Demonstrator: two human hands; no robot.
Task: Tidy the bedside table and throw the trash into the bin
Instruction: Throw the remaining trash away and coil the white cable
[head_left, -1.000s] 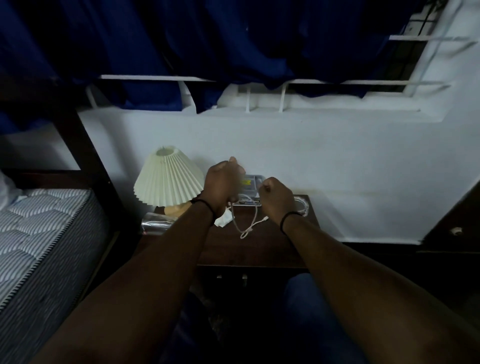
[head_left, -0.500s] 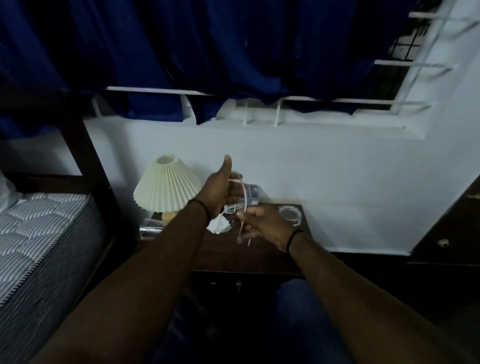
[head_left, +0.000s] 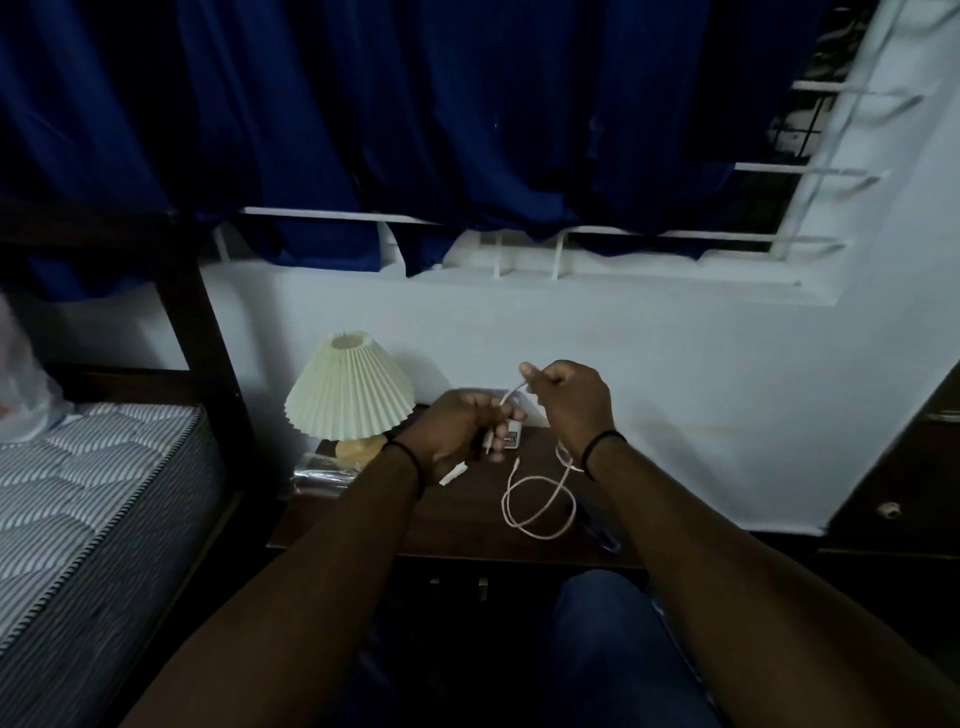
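A white cable (head_left: 540, 506) runs between both hands above the dark wooden bedside table (head_left: 457, 535). My left hand (head_left: 457, 431) grips one end of it, fingers curled. My right hand (head_left: 569, 400) pinches it higher up, a short stretch taut between the hands. The rest of the cable hangs in a loop over the tabletop. A small white box (head_left: 511, 439) lies behind my left hand, partly hidden. A scrap of white paper (head_left: 453, 474) shows under my left wrist. No bin is in view.
A cream pleated lamp (head_left: 349, 389) stands at the table's back left, with a crinkled clear wrapper (head_left: 322, 475) beside its base. A striped mattress (head_left: 88, 499) and dark bed frame are on the left. Dark furniture (head_left: 898, 483) stands at right.
My right hand has risen above my left, drawing the cable out. My left thumb has come down onto the cable. The loop now hangs lower over the table.
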